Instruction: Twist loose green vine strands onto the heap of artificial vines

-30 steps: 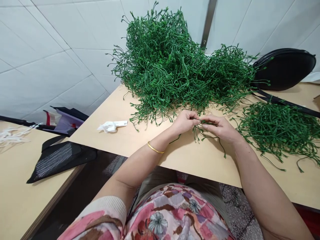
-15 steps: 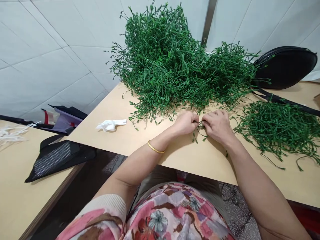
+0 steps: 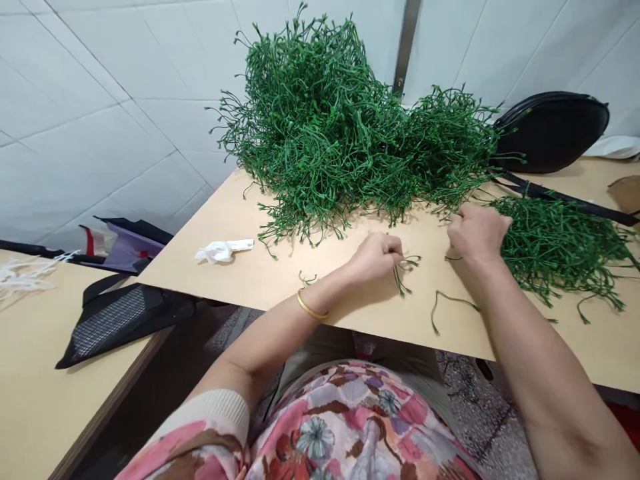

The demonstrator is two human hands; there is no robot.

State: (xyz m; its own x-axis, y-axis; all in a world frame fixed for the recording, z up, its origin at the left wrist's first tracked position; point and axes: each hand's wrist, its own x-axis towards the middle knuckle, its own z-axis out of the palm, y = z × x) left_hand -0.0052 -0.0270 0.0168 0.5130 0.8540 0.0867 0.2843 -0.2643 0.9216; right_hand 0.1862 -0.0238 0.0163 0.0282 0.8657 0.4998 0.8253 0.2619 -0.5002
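My left hand (image 3: 375,257) is closed in a pinch on a few thin green plastic stems (image 3: 401,280), whose budded tips poke out below and to the right of the fingers. My right hand (image 3: 477,235) rests farther right with curled fingers, at the left edge of a smaller pile of green stems (image 3: 560,250). What it holds, if anything, is hidden beneath it; a short stem tip shows by its left side. One loose stem (image 3: 436,312) lies bent on the table near the right forearm. Behind both hands rises a large tangled heap of green stems (image 3: 325,133).
A crumpled white tissue (image 3: 223,251) lies left on the table (image 3: 280,287). A black bag (image 3: 553,133) stands at the back right, its strap crossing behind the smaller pile. At the left, a second table (image 3: 30,373) carries a black mesh pouch (image 3: 110,327) and white strands (image 3: 25,277).
My hands were together over the stems; the right has moved away to the right, toward the smaller pile. The left keeps its pinch on the stems. The view has shifted slightly.
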